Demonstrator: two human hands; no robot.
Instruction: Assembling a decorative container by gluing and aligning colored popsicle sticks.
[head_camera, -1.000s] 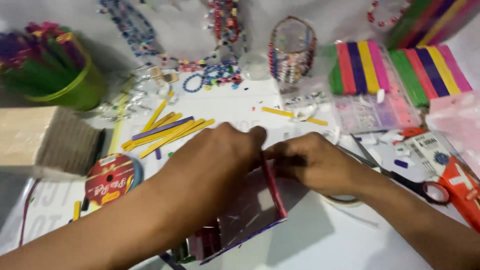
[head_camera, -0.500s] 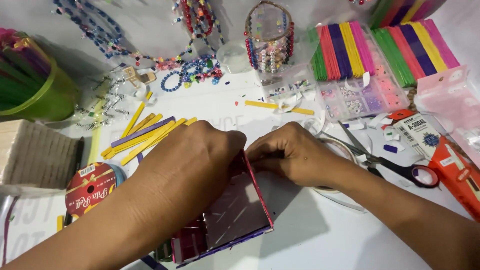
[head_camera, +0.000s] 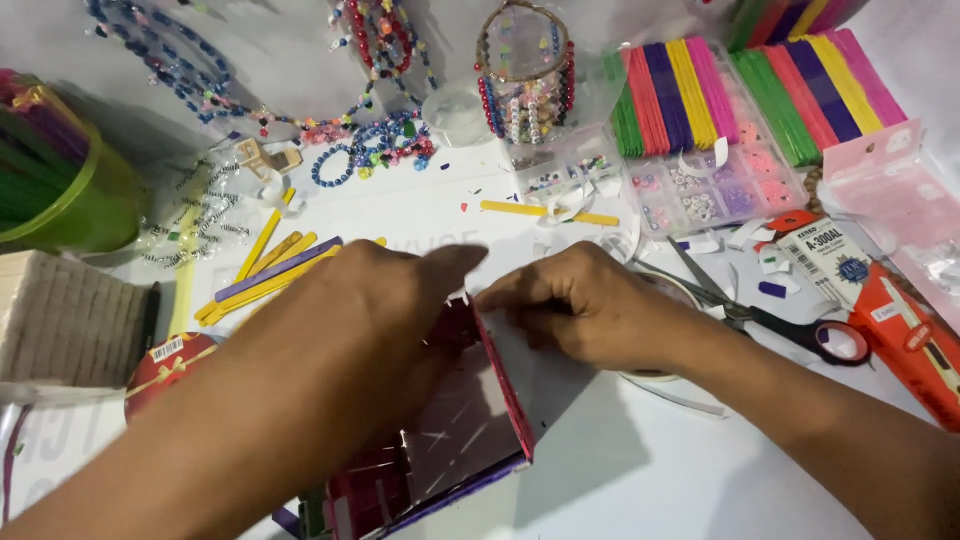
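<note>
A small box-like model (head_camera: 470, 420) built of pink and purple craft sticks stands on the white table, near the lower middle of the head view. My left hand (head_camera: 385, 310) lies over its left side and covers most of it. Against the model's top right edge, my right hand (head_camera: 590, 305) presses with its fingertips pinched on the pink rim. Both hands meet at the upper corner of the model. What lies under my left palm is hidden.
Loose yellow and purple sticks (head_camera: 270, 268) lie left of my hands. Scissors (head_camera: 780, 320) and an orange glue gun (head_camera: 905, 340) lie right. Sorted coloured sticks (head_camera: 690, 90), a bead box (head_camera: 700, 195), bead strings (head_camera: 370, 150), a green cup (head_camera: 60, 180) and a woven block (head_camera: 65, 320) ring the table.
The view has shifted slightly, so the table items sit a little lower and left. Both hands stay on the stick model, with small finger adjustments at its upper corner.
</note>
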